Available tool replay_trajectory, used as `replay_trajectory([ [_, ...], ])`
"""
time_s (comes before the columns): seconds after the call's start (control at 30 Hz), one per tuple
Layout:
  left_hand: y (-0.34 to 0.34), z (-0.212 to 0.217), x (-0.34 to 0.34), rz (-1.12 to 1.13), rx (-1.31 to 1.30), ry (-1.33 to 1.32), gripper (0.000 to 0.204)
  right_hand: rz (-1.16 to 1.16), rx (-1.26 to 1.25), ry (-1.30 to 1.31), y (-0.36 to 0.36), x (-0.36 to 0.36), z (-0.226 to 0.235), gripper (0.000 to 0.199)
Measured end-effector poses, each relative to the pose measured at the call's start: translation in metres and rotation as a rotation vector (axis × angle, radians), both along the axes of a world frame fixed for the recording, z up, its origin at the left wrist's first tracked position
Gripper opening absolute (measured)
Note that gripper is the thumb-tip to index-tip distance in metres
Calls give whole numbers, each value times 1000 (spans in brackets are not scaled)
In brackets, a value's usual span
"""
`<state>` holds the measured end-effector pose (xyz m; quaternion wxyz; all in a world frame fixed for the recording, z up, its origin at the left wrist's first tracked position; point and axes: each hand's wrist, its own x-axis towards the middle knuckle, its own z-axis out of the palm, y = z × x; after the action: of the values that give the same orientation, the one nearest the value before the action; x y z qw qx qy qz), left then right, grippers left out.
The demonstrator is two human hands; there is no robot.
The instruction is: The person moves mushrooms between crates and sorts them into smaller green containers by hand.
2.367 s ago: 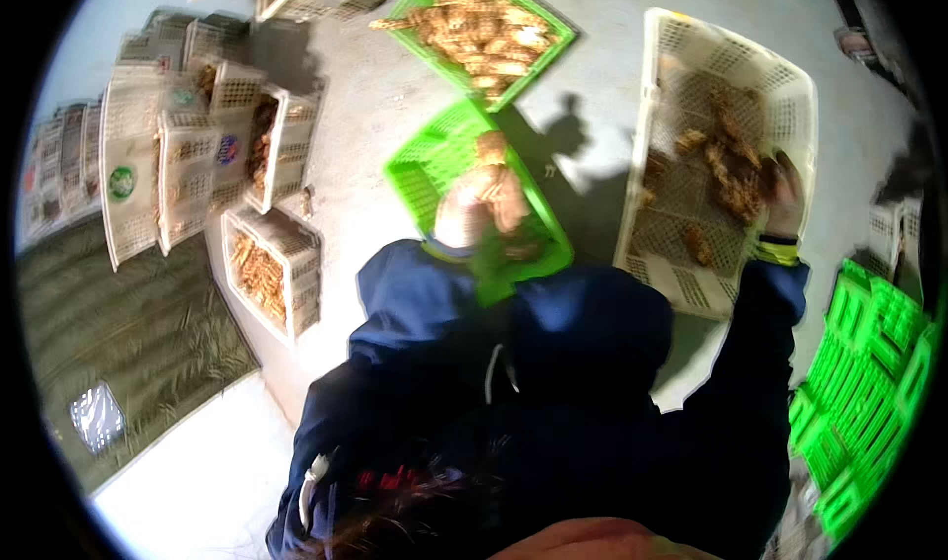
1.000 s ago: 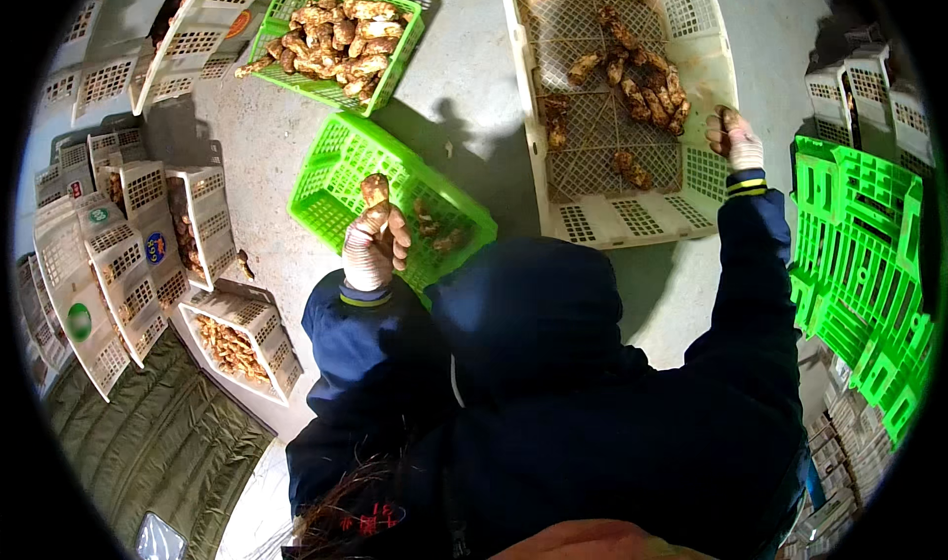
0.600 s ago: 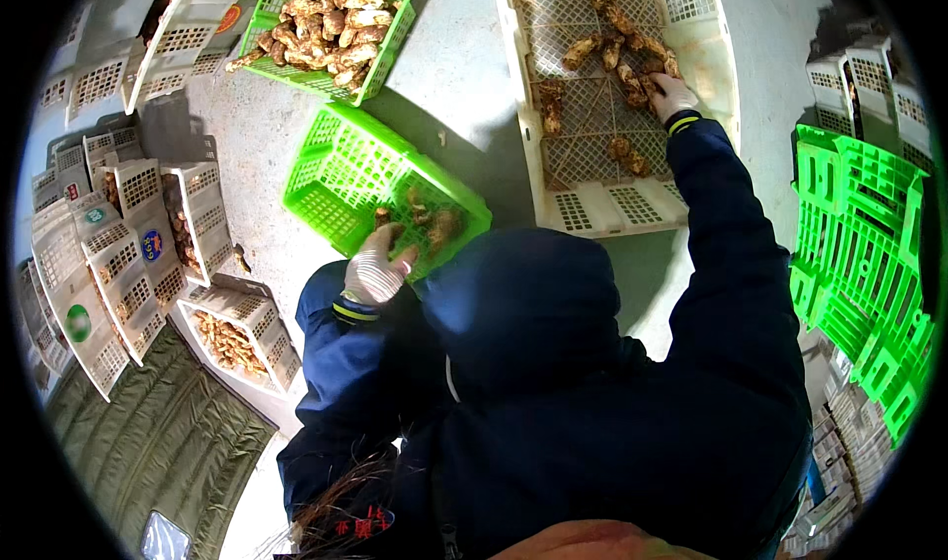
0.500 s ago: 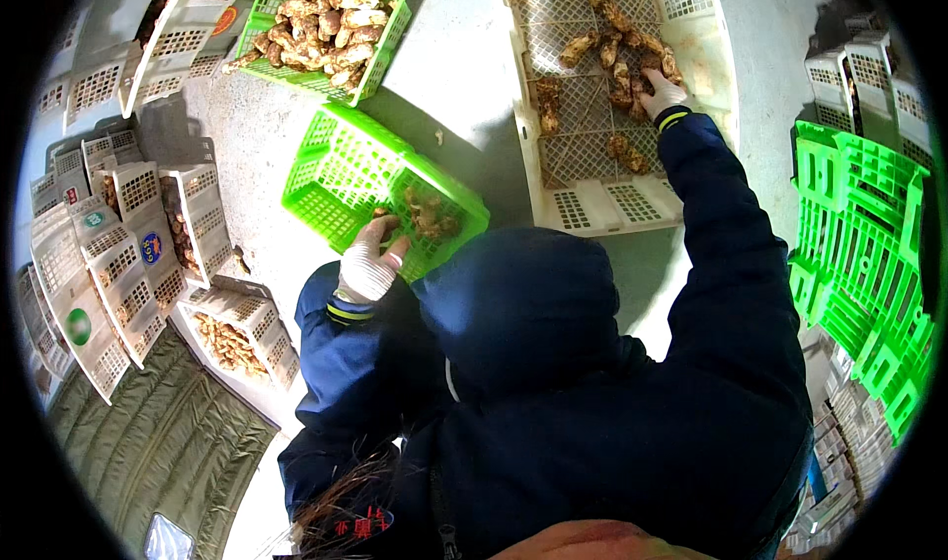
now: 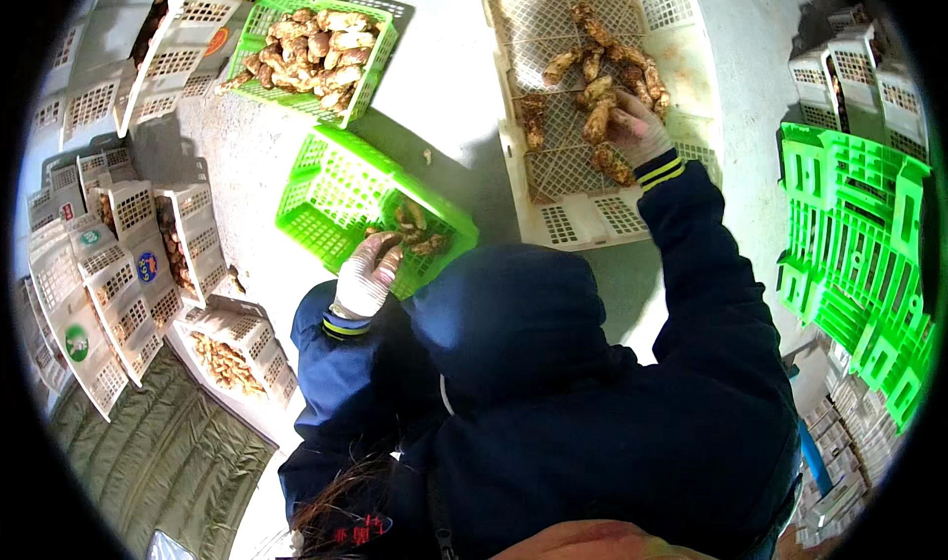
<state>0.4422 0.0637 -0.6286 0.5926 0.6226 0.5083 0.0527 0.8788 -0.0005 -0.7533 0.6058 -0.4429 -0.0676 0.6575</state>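
Observation:
My right hand [image 5: 640, 130], in a pale glove, is closed around a brown, thick-stemmed mushroom [image 5: 597, 122] in a shallow white crate [image 5: 681, 46]. Several similar mushrooms lie around it on the crate's mesh bottom. Over the near edge of a bright green basket [image 5: 314, 200] my left hand [image 5: 365, 276], also gloved, has its fingers curled toward the thumb; what they hold, if anything, is mostly hidden. Beside those fingers, a few mushrooms [image 5: 420, 232] rest in the right end of this basket.
A second green basket [image 5: 380, 66] heaped with mushrooms stands farther back on the grey floor [image 5: 444, 86]. White crates [image 5: 133, 204] crowd the left side, some holding mushrooms. Bright green plastic crates [image 5: 854, 254] are at the right. A quilted green cover [image 5: 148, 451] lies lower left.
My right hand has come nearer and a little left inside the white crate, now with a mushroom in its fingers. The left hand stays by the green basket. The whole view has shifted slightly.

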Motion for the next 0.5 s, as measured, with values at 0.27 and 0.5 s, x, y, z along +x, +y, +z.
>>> replay_trajectory([
  [0.27, 4, -5, 8, 162, -166, -113, 21, 371, 242, 86, 54, -103, 67, 34],
  [0.5, 10, -1, 0, 62, 28, 104, 22, 627, 646, -455, 65, -207, 70, 34],
])
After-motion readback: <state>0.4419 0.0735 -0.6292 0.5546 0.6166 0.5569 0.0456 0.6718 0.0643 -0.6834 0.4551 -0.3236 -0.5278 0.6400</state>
